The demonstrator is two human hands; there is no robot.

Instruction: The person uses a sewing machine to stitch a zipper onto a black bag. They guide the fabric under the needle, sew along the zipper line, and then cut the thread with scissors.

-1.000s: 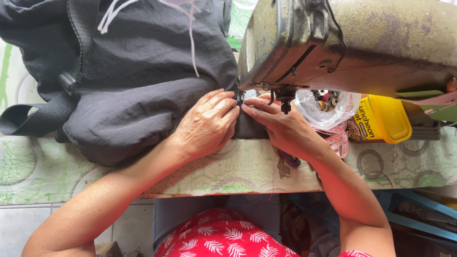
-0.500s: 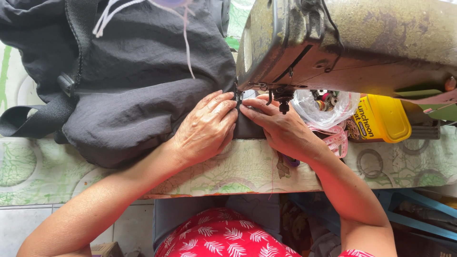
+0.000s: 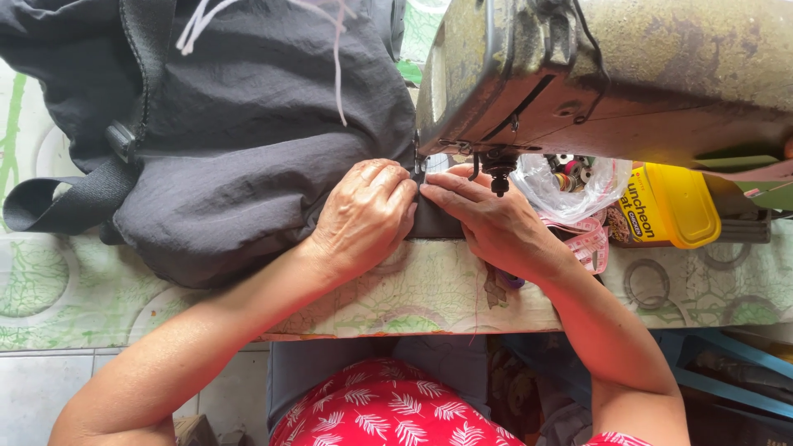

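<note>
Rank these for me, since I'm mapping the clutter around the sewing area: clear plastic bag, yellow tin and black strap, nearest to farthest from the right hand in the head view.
1. Clear plastic bag, just beyond the right hand.
2. Yellow tin, farther to its right.
3. Black strap, far left, past the left hand.

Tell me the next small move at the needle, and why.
Probably ease the dark fabric a little further under the presser foot. Both the left hand and the right hand lie flat on it, fingertips meeting just before the foot of the sewing machine, pinching a fold there.
</note>
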